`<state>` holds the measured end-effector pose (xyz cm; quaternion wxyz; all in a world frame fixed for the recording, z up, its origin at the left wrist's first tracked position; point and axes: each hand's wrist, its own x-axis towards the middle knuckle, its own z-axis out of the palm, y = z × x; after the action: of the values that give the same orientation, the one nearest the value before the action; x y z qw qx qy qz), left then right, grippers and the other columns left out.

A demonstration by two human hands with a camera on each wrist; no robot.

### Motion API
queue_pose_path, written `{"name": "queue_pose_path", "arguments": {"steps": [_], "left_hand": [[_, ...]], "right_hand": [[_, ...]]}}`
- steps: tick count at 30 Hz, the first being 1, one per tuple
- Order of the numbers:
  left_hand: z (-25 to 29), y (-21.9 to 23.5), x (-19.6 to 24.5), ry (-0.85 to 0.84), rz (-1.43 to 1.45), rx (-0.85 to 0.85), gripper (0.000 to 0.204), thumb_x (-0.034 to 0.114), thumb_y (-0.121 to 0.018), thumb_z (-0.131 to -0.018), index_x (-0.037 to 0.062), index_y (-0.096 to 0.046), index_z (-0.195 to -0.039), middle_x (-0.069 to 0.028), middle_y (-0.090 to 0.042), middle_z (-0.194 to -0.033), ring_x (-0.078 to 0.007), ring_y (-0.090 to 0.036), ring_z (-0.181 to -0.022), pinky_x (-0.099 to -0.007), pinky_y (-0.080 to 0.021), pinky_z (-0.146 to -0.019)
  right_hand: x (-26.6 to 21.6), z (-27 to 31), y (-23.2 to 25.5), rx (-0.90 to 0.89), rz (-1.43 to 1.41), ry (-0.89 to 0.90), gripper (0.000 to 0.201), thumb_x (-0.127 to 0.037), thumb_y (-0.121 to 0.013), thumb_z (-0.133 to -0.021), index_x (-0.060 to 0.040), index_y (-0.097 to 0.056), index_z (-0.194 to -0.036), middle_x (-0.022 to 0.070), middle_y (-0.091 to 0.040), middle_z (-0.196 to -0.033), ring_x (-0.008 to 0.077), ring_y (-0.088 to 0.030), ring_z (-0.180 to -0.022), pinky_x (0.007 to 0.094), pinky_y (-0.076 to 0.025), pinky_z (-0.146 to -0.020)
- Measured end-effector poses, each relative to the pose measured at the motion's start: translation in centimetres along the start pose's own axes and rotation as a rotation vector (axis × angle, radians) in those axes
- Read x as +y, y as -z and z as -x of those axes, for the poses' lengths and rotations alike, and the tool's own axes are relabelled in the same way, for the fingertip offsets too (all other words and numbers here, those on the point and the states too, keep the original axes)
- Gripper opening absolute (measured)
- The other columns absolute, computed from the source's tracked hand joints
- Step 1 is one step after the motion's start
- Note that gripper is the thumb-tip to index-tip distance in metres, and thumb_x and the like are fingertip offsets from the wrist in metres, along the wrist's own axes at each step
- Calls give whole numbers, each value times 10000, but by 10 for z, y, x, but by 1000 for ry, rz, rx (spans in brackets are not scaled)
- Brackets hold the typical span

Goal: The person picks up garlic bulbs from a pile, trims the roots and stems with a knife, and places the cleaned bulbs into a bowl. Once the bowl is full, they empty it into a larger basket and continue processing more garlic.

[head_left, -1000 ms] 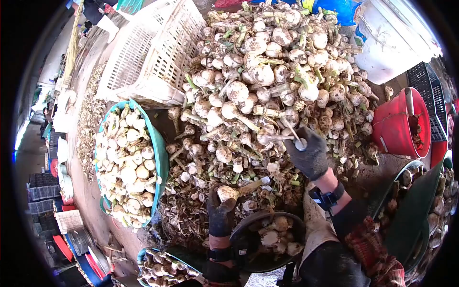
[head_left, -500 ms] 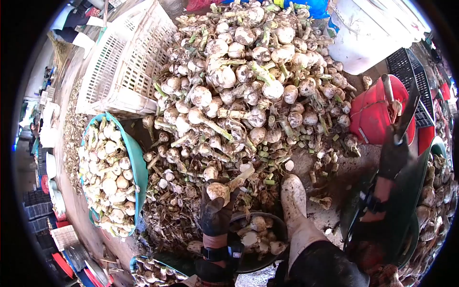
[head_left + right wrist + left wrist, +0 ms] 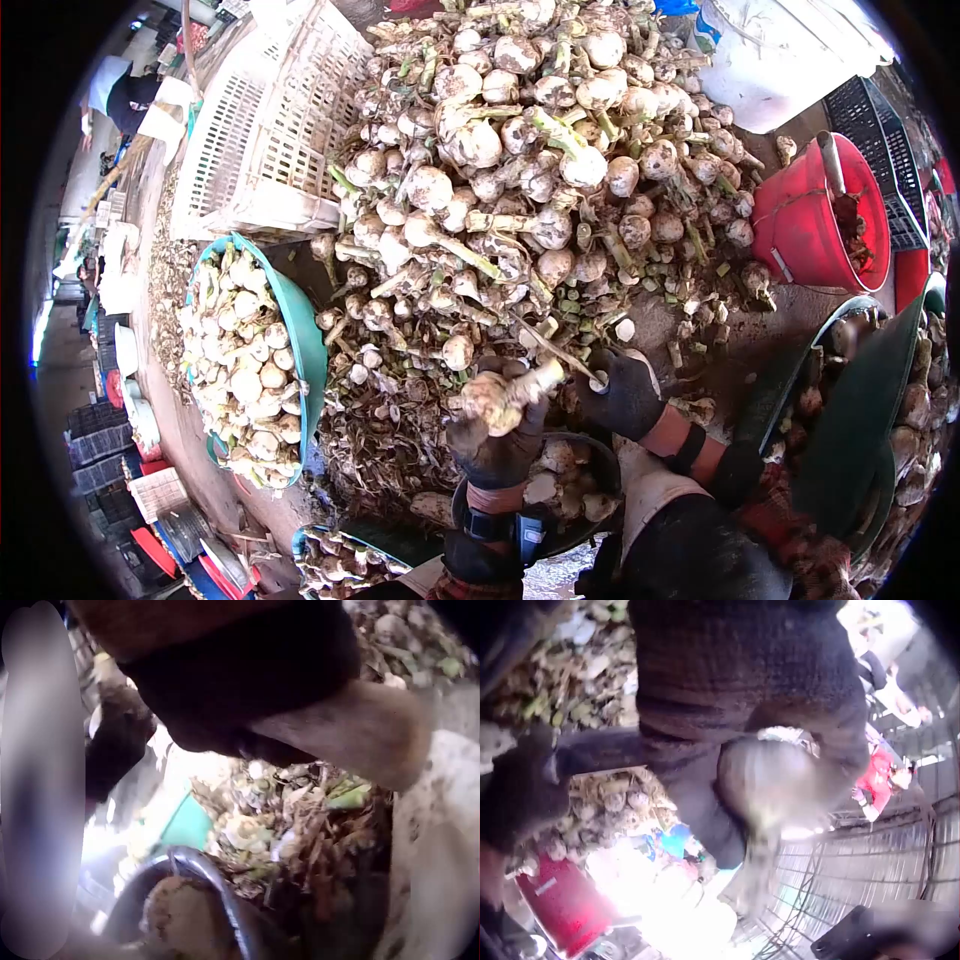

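My gloved left hand [image 3: 500,445] holds a dirty garlic bulb [image 3: 485,400] above a dark tub, its thick cut stem [image 3: 540,380] pointing up and to the right. In the left wrist view the gloved fingers curl round the blurred bulb [image 3: 769,780], stem downward. Just right of it, my gloved right hand [image 3: 622,395] grips a knife, whose narrow blade [image 3: 550,345] slants toward the garlic stem. The knife's pale wooden handle [image 3: 352,727] sticks out of the fist in the right wrist view. Below the hands, the dark tub [image 3: 612,490] contains several trimmed bulbs.
A big garlic heap [image 3: 560,180] rises ahead, with trimmings [image 3: 390,440] at its foot. At left are a teal tub [image 3: 310,340] of bulbs and a white crate [image 3: 290,130]. Right stand a red bucket [image 3: 790,235], a white bucket [image 3: 770,80] and a green tub [image 3: 850,430].
The right hand swung out right toward the red bucket, then came back beside the left hand with the knife. The left hand kept its garlic bulb and turned its stem rightward.
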<state>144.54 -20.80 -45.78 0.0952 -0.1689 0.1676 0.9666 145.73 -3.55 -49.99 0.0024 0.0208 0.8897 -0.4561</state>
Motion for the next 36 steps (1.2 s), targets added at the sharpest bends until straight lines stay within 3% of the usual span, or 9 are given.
{"name": "queue_pose_path", "arguments": {"steps": [5, 8, 11, 13, 15, 16, 17, 23, 36], "left_hand": [[8, -31, 64, 676, -734, -537, 876, 475, -846, -567, -66, -500, -1164, -223, -566, -1123, -313, -582, -1027, -408, -462, -918], [-10, 16, 99, 592, -1310, -163, 618, 276, -790, -711, -9, -511, -1184, -175, -584, -1137, -335, -588, -1009, -427, -456, -900], [-49, 60, 95, -257, -2416, -368, 687, 222, -723, -693, 39, -427, -1286, -241, -514, -1179, -397, -504, -1095, -458, -427, -942], [-76, 93, 88, 64, -2787, -321, 667, 233, -648, -734, 64, -406, -1332, -252, -493, -1209, -389, -500, -1106, -467, -392, -973], [-86, 110, 84, -57, -2897, -294, 682, 243, -615, -743, 72, -383, -1362, -270, -501, -1191, -391, -496, -1111, -480, -367, -989], [-90, 109, 87, 180, -2753, -203, 718, 243, -654, -716, 80, -385, -1360, -263, -511, -1177, -393, -510, -1092, -489, -385, -966], [-87, 111, 90, -81, -2524, -227, 706, 236, -682, -698, 52, -407, -1322, -251, -526, -1139, -398, -538, -1039, -488, -439, -896], [-51, 39, 61, -435, -1980, -457, 621, 185, -771, -657, -22, -448, -1146, -165, -542, -1020, -327, -587, -897, -390, -491, -783], [-20, 36, 36, 56, -1792, -453, 669, 284, -787, -681, 11, -477, -1208, -137, -604, -1075, -255, -595, -965, -407, -475, -864]], "right_hand": [[32, 15, -1, -152, -27, -64, 131, -142, -632, -695, -16, -599, -704, 182, -518, -592, 387, -537, -616, 450, -429, -561], [36, 18, -5, -80, -9, -19, 175, -160, -636, -691, -11, -560, -637, 181, -525, -589, 380, -535, -591, 450, -416, -542], [30, 13, -6, -126, 27, -41, 188, -180, -642, -694, -8, -568, -678, 175, -521, -573, 382, -524, -559, 453, -411, -520], [28, 13, -9, -118, -9, -53, 191, -188, -644, -694, -12, -574, -683, 175, -524, -571, 385, -528, -558, 451, -414, -516], [25, 12, -6, -109, -39, -76, 193, -197, -647, -694, -16, -580, -688, 175, -526, -570, 388, -531, -557, 450, -418, -513], [22, 11, -2, -174, -5, -86, 214, -220, -644, -725, -18, -601, -781, 189, -568, -616, 388, -567, -600, 453, -449, -540], [20, 10, 0, -238, 24, -97, 253, -243, -640, -755, -20, -623, -874, 204, -610, -661, 389, -602, -642, 455, -479, -568], [-12, -7, 6, -389, 166, 47, 340, -331, -624, -782, -18, -590, -909, 203, -606, -782, 366, -619, -697, 452, -495, -572], [7, -3, 7, -253, 142, 222, 377, -369, -736, -657, -74, -584, -836, 130, -558, -814, 316, -607, -703, 413, -489, -584]]}}
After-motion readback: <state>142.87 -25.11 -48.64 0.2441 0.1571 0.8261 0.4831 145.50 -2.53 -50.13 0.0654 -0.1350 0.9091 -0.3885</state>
